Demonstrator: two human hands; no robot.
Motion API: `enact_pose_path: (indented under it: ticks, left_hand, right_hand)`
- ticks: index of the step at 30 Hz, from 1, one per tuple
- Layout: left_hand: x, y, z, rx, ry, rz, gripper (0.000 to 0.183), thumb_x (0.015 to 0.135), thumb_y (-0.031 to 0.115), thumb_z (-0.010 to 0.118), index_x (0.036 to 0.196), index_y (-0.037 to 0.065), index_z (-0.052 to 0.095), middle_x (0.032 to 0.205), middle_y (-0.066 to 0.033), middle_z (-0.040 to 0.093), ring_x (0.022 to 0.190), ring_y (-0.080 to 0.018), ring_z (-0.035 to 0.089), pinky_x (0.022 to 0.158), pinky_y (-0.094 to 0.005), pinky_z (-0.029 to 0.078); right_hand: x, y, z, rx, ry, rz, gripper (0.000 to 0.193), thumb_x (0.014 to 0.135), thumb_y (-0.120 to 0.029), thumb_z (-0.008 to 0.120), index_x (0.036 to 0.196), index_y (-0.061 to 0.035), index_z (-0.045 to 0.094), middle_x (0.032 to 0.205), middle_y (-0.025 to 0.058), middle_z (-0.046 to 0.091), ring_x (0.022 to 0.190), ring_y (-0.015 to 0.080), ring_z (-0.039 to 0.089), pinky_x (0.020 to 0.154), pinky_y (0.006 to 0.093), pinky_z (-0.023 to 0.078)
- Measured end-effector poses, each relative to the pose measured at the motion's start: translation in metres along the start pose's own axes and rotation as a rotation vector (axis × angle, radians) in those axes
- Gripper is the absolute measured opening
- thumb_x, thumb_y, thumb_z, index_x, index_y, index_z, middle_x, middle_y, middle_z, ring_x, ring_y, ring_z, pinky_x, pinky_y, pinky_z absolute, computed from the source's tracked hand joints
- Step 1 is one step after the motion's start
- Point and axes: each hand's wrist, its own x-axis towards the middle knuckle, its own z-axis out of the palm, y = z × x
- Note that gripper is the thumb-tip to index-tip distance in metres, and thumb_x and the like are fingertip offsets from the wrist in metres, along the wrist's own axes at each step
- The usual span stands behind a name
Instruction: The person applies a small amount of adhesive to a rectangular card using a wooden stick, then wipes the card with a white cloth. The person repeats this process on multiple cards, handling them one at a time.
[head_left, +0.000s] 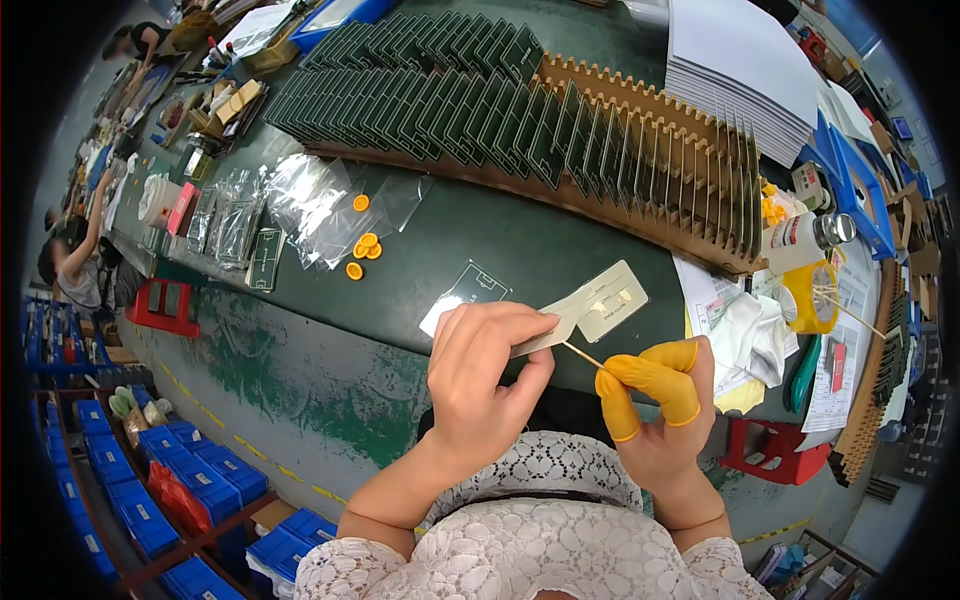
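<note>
Between the thumb and fingers of my left hand (478, 378) is a thin cream-coloured card (545, 335), tilted over the table edge. My right hand (665, 425), wearing yellow finger cots on several fingers, pinches a thin stick like a cotton swab (583, 354). The stick's far end meets the held card's lower edge; its tip is hidden. Just beyond lies another cream card (613, 302) with rounded corners and small print. Left of it, a dark green card (470, 287) with white lines reflects light, partly behind my left hand.
A long brown slotted rack (690, 190) holds rows of upright green cards (440, 110). Yellow finger cots (367, 246) and clear plastic bags (320, 200) lie to the left. At right are a white cloth (750, 340), a bottle (795, 240) and a yellow container (812, 297). Two red stools (165, 308) flank the table.
</note>
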Motion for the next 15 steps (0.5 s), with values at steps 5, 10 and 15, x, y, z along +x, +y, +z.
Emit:
enact_pose_path:
  ticks: [5,10,15]
  left_hand:
    - [-0.0005,0.0005,-0.0002,-0.006,-0.004,-0.009,0.031,0.066,-0.012,0.068,0.094,0.003,0.067,0.089,-0.0099,0.068,0.079,-0.0246,0.064,0.072,-0.0323,0.047]
    - [-0.0022,0.0006,-0.0009,-0.012,-0.003,-0.01,0.032,0.066,-0.012,0.069,0.095,0.004,0.066,0.091,-0.0101,0.069,0.081,-0.0245,0.064,0.073,-0.0321,0.048]
    - [-0.0037,-0.0004,0.0,-0.034,0.022,-0.004,0.033,0.066,-0.011,0.071,0.095,0.004,0.066,0.092,-0.0097,0.068,0.08,-0.0239,0.063,0.071,-0.0319,0.047]
  right_hand:
    - [-0.0008,-0.002,-0.0014,-0.004,0.011,0.02,0.032,0.071,-0.001,0.083,0.099,-0.0056,0.069,0.084,0.0081,0.058,0.072,0.0226,0.051,0.058,0.0311,0.04]
    - [-0.003,-0.0014,-0.0017,0.028,0.006,0.064,0.028,0.072,-0.003,0.082,0.097,-0.0059,0.069,0.085,0.008,0.058,0.072,0.0229,0.051,0.06,0.0316,0.04]
    - [-0.0027,-0.0015,-0.0002,0.046,-0.001,0.037,0.028,0.073,-0.005,0.082,0.097,-0.0065,0.069,0.085,0.0075,0.058,0.072,0.0228,0.051,0.059,0.0317,0.04]
